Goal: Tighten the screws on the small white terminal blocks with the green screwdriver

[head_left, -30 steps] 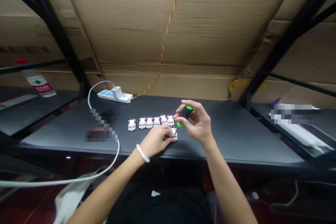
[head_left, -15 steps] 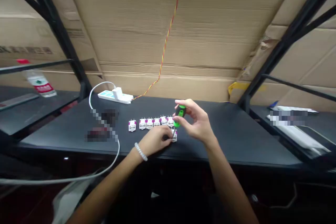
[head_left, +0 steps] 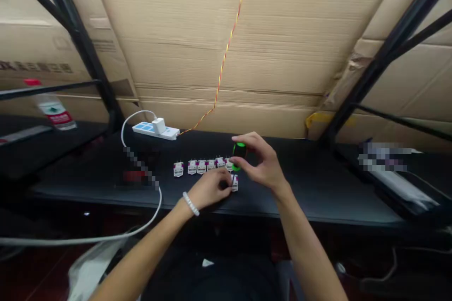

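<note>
We're working one module (head_left: 235, 185) in left fingers (head_left: 222, 194), screwdriver (head_left: 239, 151) in right fingers (head_left: 252, 139), six others (head_left: 201, 167) leftward of it perhaps finished.

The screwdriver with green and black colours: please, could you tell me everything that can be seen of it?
The screwdriver has a short, thick black handle with green at the top and lower end, apparently plastic or rubber. A thin, dark shaft extends below. It stands nearly upright, leaning slightly. The right hand grips its handle between thumb and fingers. The shaft reaches down to a small white piece near the left hand; its tip is too small to make out.
</note>
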{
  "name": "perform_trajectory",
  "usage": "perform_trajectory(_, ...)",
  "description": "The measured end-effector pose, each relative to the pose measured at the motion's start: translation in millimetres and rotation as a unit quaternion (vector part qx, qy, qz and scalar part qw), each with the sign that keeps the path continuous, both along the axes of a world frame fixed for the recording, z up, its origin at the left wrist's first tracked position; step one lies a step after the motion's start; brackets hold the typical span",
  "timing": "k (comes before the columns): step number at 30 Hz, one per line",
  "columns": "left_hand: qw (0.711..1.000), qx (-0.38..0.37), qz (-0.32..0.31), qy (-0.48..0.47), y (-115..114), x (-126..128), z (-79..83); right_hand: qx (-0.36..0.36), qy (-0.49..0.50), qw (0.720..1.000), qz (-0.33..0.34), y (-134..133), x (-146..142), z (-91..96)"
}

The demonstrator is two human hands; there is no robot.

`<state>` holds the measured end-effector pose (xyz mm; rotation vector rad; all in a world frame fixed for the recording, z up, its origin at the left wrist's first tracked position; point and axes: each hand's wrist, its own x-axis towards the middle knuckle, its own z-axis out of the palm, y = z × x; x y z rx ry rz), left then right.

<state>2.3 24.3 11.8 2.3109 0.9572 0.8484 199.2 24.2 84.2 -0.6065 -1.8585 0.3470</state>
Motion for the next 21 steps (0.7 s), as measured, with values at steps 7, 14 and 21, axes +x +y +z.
perform_trajectory(7,1.0,-0.021,0.0,-0.008,2.5,-0.1,-3.6,-0.029,0.031,0.999,0.026,-1.5,0.6,-6.1)
perform_trajectory(14,1.0,0.001,0.023,-0.006,-5.1,7.3,-5.7,-0.103,0.05,0.991,0.072,-3.1,4.1,-5.6)
perform_trajectory(21,0.997,0.07,0.037,-0.012,-9.9,10.8,-8.2,-0.107,0.054,0.99,0.068,-0.7,5.7,-6.0)
